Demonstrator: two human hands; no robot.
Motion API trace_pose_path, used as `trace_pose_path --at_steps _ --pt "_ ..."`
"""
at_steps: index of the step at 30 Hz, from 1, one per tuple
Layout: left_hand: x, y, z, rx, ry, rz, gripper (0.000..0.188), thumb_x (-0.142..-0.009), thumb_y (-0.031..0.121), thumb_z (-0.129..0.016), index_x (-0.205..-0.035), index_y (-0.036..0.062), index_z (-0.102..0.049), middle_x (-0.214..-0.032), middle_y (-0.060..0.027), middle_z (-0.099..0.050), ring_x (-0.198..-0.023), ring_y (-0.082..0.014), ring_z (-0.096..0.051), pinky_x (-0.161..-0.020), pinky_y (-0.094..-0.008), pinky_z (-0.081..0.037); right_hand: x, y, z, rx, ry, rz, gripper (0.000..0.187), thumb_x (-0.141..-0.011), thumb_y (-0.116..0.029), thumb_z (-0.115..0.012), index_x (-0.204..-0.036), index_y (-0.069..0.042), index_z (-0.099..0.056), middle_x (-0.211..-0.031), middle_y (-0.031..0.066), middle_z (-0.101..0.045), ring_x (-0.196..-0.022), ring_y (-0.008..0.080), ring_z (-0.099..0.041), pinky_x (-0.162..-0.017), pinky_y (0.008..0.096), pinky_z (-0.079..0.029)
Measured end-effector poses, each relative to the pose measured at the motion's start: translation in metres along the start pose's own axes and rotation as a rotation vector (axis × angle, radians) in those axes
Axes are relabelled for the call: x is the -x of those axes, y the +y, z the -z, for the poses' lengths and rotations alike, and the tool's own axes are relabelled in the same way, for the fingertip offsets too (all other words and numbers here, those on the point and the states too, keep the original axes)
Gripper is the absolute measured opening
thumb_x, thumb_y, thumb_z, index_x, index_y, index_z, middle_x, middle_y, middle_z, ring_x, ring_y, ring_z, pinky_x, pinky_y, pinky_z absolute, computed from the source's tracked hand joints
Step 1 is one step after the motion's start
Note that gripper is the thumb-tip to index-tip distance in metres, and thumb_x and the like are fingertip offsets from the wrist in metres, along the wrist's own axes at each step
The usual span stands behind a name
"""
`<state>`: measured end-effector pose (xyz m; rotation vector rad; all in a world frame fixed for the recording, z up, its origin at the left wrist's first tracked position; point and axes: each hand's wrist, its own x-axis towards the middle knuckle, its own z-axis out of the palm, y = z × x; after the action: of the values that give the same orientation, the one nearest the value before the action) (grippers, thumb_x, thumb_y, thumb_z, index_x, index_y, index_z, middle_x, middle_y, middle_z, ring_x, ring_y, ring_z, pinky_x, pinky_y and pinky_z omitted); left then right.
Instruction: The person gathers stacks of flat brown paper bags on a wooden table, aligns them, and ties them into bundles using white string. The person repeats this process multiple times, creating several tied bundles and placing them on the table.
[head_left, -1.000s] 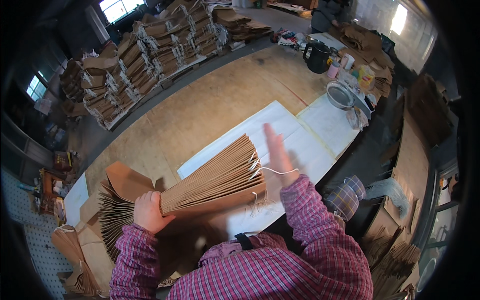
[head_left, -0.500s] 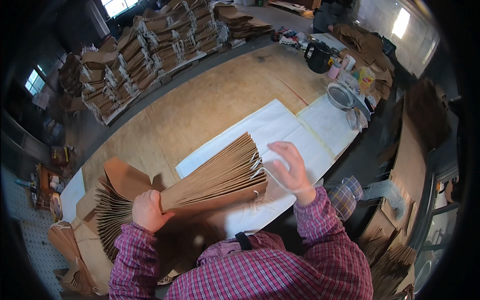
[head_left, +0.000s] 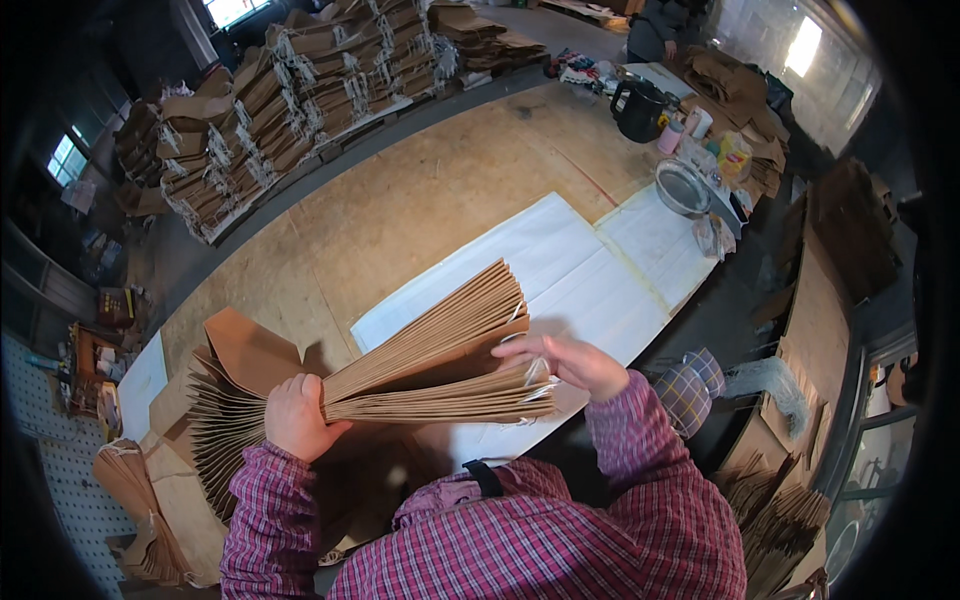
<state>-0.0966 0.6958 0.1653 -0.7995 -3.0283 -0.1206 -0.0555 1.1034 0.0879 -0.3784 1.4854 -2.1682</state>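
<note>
A thick bundle of folded brown paper bags point(head_left: 430, 335) fans out both ways from my left hand point(head_left: 297, 418), which is wrapped around its narrow middle. Toward the right the bundle parts into an upper and a lower section with a gap between. My right hand point(head_left: 575, 365) is at the right end of the lower section, its fingertips reaching into that gap. White string handles point(head_left: 537, 374) bunch up at these fingers, which are bent around them; the thumb is mostly hidden. Beneath lies a white sheet point(head_left: 590, 270) on the wooden table point(head_left: 400, 190).
Another tied bundle of bags point(head_left: 150, 510) lies at the lower left. Bag stacks with white strings point(head_left: 300, 100) fill the far left. A black jug point(head_left: 638, 110) and a metal bowl point(head_left: 683, 190) stand far right. A checked stool cushion point(head_left: 688, 395) is near my right arm. Another person point(head_left: 655, 30) is in the background.
My right hand has come down and left onto the bundle's right end. The bundle has split into two sections there. My left hand keeps its grip in place.
</note>
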Motion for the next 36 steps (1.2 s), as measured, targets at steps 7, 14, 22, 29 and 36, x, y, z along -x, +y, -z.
trace_pose_path --at_steps 7,14,22,29,36 --pt "-0.002 -0.001 0.003 -0.007 -0.046 0.029 0.056 -0.060 0.032 -0.090 -0.094 0.0057 -0.053 -0.089 -0.0121 -0.061 -0.086 -0.0346 -0.061 -0.076 -0.0454 -0.048 -0.018 -0.037 -0.005 0.732 0.635 0.032 0.035 -0.089 -0.028 -0.071 -0.111 0.000 -0.070 -0.099 0.0112 -0.073 -0.089 0.0225 -0.069 -0.083 0.0370 -0.054" --pt "-0.001 -0.009 -0.006 0.019 -0.048 -0.028 0.046 -0.065 0.030 -0.087 -0.089 0.0053 -0.057 -0.085 -0.0123 -0.064 -0.086 -0.0333 -0.064 -0.077 -0.0456 -0.051 -0.108 -0.039 -0.163 1.792 0.073 0.680 0.081 -0.065 -0.020 -0.079 -0.137 0.003 -0.049 -0.115 0.0204 -0.065 -0.112 0.0347 -0.061 -0.096 0.0465 -0.050" --pt "0.054 -0.075 0.002 -0.019 0.008 0.007 0.035 -0.063 0.023 -0.083 -0.085 0.0095 -0.060 -0.084 -0.0093 -0.065 -0.089 -0.0322 -0.064 -0.088 -0.0441 -0.047 -0.153 -0.008 -0.158 1.772 -0.051 0.401 0.031 -0.057 -0.013 -0.083 -0.076 -0.008 -0.059 -0.077 0.0101 -0.064 -0.078 0.0295 -0.064 -0.070 0.0415 -0.050" --pt "0.114 -0.169 0.007 -0.099 -0.048 0.017 0.018 -0.059 0.014 -0.075 -0.076 0.0124 -0.067 -0.078 -0.0097 -0.068 -0.086 -0.0296 -0.066 -0.099 -0.0403 -0.044 -0.144 -0.014 -0.167 1.802 -0.155 0.368 0.031 -0.058 -0.014 -0.083 -0.077 -0.008 -0.060 -0.076 0.0089 -0.063 -0.077 0.0299 -0.064 -0.069 0.0419 -0.051" --pt "0.105 -0.098 0.034 0.016 0.039 -0.119 0.012 -0.057 0.010 -0.070 -0.067 0.0116 -0.062 -0.068 -0.0072 -0.064 -0.076 -0.0292 -0.066 -0.095 -0.0412 -0.046 -0.079 -0.060 -0.139 1.795 -0.073 0.336 0.033 -0.053 -0.014 -0.083 -0.073 -0.009 -0.057 -0.070 0.0089 -0.059 -0.070 0.0321 -0.062 -0.061 0.0443 -0.048"
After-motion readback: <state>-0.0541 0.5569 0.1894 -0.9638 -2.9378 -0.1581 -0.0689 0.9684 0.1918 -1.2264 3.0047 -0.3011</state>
